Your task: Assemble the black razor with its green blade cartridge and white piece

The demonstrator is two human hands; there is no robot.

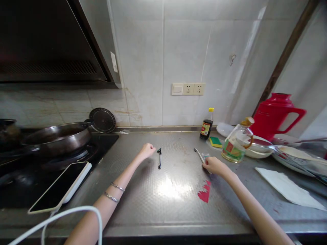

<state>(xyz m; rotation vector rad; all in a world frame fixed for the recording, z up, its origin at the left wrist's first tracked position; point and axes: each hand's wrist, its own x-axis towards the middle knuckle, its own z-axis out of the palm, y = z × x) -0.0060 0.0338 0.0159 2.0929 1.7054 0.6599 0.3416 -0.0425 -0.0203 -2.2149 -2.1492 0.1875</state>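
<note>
My left hand (147, 150) is closed just above the steel counter, to the left of a small dark razor-like tool (159, 159); whether anything is inside its fingers is hidden. On the right, my right hand (212, 165) pinches the near end of a thin whitish stick, perhaps a toothbrush (199, 156), whose dark far end points up and left. A crumpled piece of clear plastic (205, 155) shows just behind this hand. Nearer the counter's front edge lies a torn red scrap (205, 192).
At the left are a steel pan (58, 139) on the stove and a phone (61, 185) with a white cable. A dark sauce bottle (206, 126), sponge (215, 142), glass jug (236, 144), red thermos (272, 117), bowls and a white cloth (287, 187) stand or lie right.
</note>
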